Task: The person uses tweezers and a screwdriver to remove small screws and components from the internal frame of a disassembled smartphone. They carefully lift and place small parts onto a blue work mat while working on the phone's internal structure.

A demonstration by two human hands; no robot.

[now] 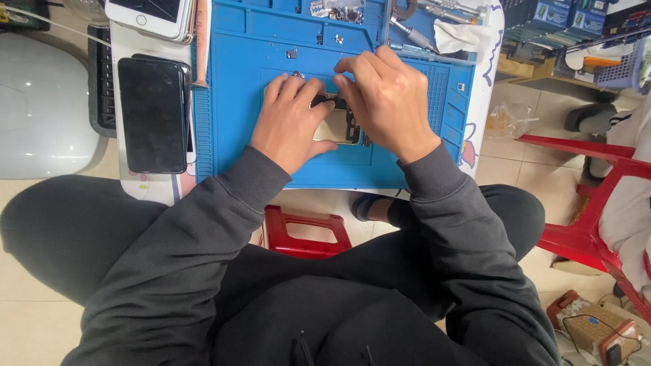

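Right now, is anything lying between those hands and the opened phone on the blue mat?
Nothing visible. Both the left hand and right hand already rest on the opened phone, on the blue mat.

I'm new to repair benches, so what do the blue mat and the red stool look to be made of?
The blue mat looks like matte silicone or rubber: moulded trays and ridges, no glare. The red stool looks like glossy moulded plastic, judging by its sheen and rounded edges. Both hands work on an opened phone.

Both hands cover most of the opened gold-backed phone body, the small metal screws are too tiny to tell apart, and the white smartphone is cut off at the top edge.
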